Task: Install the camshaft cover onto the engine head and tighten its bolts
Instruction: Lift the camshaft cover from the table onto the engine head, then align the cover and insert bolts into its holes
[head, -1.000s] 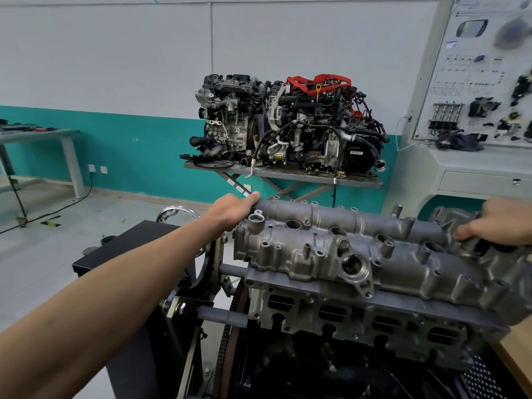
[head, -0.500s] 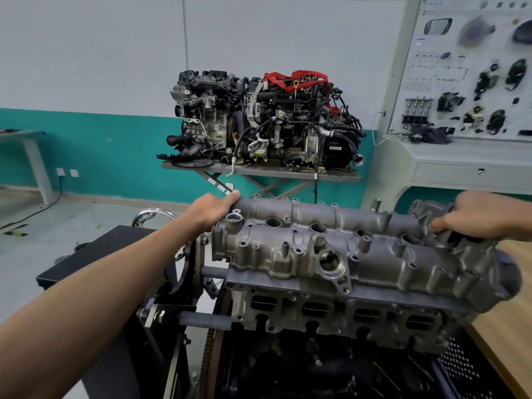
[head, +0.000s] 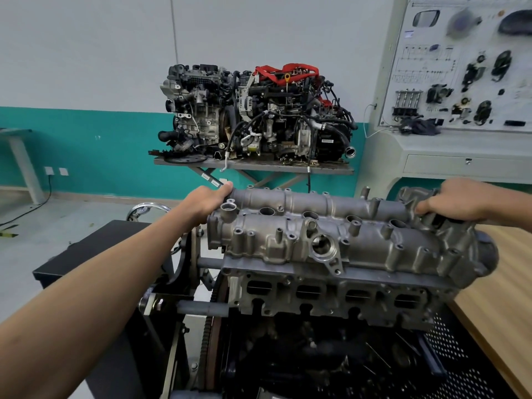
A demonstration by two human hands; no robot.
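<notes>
The grey cast camshaft cover (head: 331, 226) lies lengthwise on top of the engine head (head: 325, 295), which is mounted on a stand. My left hand (head: 207, 201) grips the cover's left end, fingers curled over its far edge. At the cover's right end my right hand (head: 457, 201) holds it with fingers wrapped round the casting. Several empty bolt holes show along the cover's near flange. No bolts or tools are visible.
A black cabinet (head: 95, 254) stands to the left of the engine stand. A wooden bench top (head: 506, 283) runs along the right. Behind, a metal table (head: 253, 165) carries two complete engines, and a training display board (head: 460, 67) stands at the back right.
Both hands keep their hold on the cover's ends. The cover has levelled and sits lower on the head, while my view has shifted to the right.
</notes>
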